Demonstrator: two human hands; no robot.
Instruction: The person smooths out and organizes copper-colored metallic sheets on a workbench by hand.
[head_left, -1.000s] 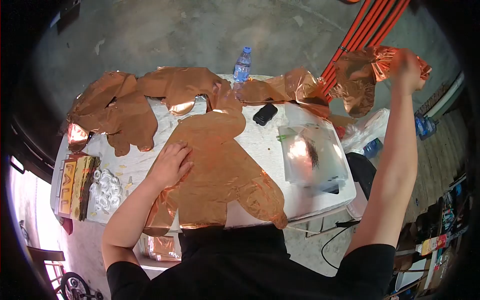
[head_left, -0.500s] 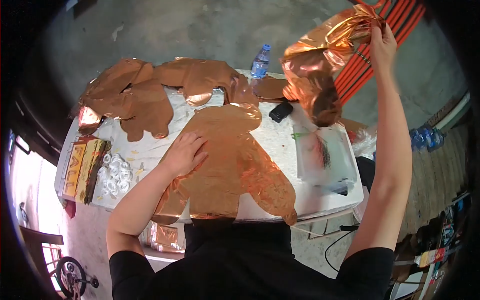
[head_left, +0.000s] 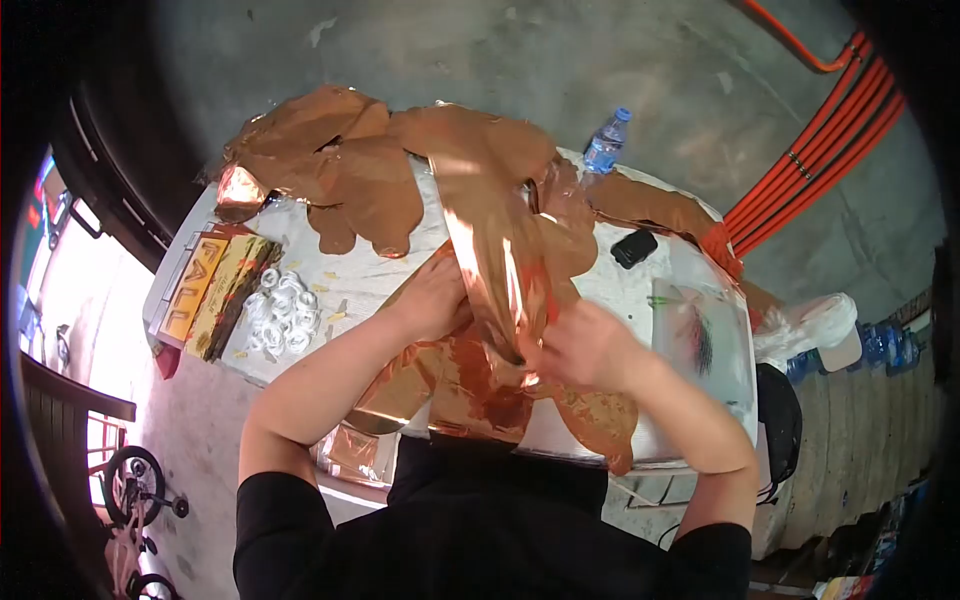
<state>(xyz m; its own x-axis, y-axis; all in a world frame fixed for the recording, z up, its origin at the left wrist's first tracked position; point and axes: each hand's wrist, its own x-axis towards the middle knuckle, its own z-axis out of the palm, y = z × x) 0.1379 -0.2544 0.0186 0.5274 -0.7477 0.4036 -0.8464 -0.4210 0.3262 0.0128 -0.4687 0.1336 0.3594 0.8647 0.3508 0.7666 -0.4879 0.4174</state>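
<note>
A flat copper-coloured foil balloon (head_left: 590, 415) with rounded lobes lies at the table's front edge. Across it runs a second foil balloon (head_left: 480, 210), creased into a shiny strip from the back of the table towards me. My left hand (head_left: 432, 298) rests on the lower foil, fingers extended, their tips partly covered by the strip. Blurred by motion, my right hand (head_left: 592, 345) pinches the strip's near end. More flat copper foil balloons (head_left: 365, 185) are spread along the back left of the table, overlapping one another.
On the white table (head_left: 385, 275) are a pile of white ribbon rolls (head_left: 282, 312), yellow boxes (head_left: 220, 290), a black object (head_left: 633, 248), a water bottle (head_left: 606, 142) and a clear plastic sleeve (head_left: 700, 330). Orange pipes (head_left: 810, 150) run along the floor at right.
My right hand has brought the raised, crumpled foil balloon down from the upper right to the middle, over the flat one. My left hand stays on the lower foil. The view has shifted.
</note>
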